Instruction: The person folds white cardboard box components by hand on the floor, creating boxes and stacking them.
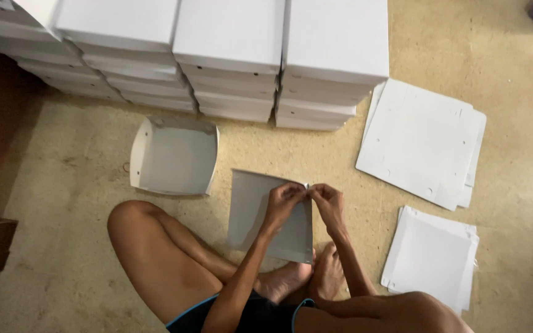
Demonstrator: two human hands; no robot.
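I see both hands meeting at top right corner of grey card sheet. Left hand fingers pinched shut on corner; right hand fingers pinched shut on same corner from 3 o'clock side. Sheet hangs from fingers toward 7 o'clock, long axis roughly 12–6, low edge near feet. Left hand overlaps sheet, so nearer. Folded tray on floor at 10 o'clock, apart.

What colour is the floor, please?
The floor is speckled sandy yellow, seen in the head view.
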